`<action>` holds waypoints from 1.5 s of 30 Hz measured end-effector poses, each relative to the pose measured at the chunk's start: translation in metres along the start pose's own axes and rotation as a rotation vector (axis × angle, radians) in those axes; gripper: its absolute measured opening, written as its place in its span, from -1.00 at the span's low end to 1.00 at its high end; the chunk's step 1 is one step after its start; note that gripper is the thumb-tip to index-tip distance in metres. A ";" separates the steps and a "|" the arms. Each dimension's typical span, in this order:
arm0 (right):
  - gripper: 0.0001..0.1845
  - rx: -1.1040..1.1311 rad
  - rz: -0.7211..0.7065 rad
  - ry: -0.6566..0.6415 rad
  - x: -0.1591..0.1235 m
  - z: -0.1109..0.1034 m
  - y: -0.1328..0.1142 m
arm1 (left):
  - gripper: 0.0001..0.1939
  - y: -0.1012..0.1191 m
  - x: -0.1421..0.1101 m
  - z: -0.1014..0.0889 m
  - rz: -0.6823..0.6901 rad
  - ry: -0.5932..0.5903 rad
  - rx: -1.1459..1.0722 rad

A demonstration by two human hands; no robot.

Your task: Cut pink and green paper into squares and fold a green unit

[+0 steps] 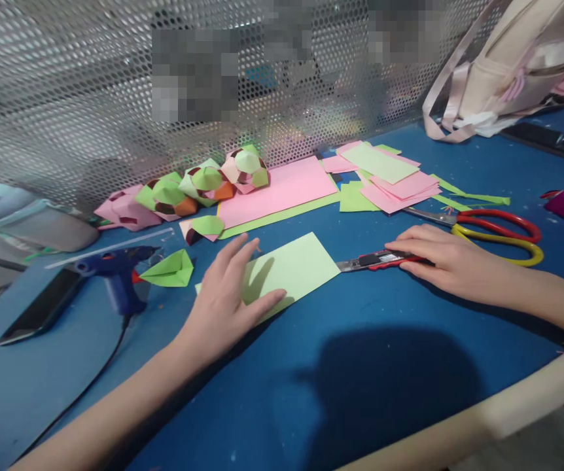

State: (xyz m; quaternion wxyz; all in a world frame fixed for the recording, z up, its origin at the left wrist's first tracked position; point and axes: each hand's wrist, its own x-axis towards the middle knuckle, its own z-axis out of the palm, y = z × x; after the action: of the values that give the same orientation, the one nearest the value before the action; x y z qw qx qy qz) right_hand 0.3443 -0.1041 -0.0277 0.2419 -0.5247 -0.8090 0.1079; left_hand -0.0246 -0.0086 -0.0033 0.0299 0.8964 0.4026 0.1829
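Observation:
My left hand (233, 294), fingers spread, rests over the left part of a pale green paper sheet (296, 265) on the blue table. My right hand (439, 258) has its fingers closed round a red and black utility knife (377, 260). The knife lies low along the tabletop, its blade tip at the sheet's right corner. Just beyond my right hand are scissors (500, 226) with one red and one yellow handle. A folded green paper piece (171, 269) lies left of my left hand.
A blue glue gun (118, 271) with a trailing cord stands left, beside a dark phone (41, 304). Folded paper balls (164, 196) line the perforated metal screen (115, 124). Pink sheets (282, 186) and stacked paper pieces (394, 176) lie behind. A bag (517, 72) sits back right.

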 end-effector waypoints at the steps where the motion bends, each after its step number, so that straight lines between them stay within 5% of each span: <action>1: -0.60 0.001 0.004 -0.006 0.000 0.000 0.000 | -0.35 -0.003 0.005 -0.005 0.048 -0.018 0.012; 6: -0.60 0.009 0.033 -0.021 0.000 -0.001 -0.001 | -0.52 -0.024 0.021 -0.013 0.346 -0.298 0.039; 14: -0.61 0.065 0.008 -0.034 0.000 -0.001 0.002 | -0.52 -0.026 0.010 0.005 0.442 -0.511 0.049; 45: -0.61 0.068 0.061 -0.005 -0.012 0.003 -0.012 | -0.52 -0.033 0.009 0.010 0.570 -0.427 0.113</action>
State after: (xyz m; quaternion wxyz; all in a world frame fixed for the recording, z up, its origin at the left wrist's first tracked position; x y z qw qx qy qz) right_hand 0.3369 -0.1196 -0.0287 0.2542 -0.5404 -0.7890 0.1442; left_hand -0.0390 0.0212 -0.0170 0.0114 0.9909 0.1306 -0.0299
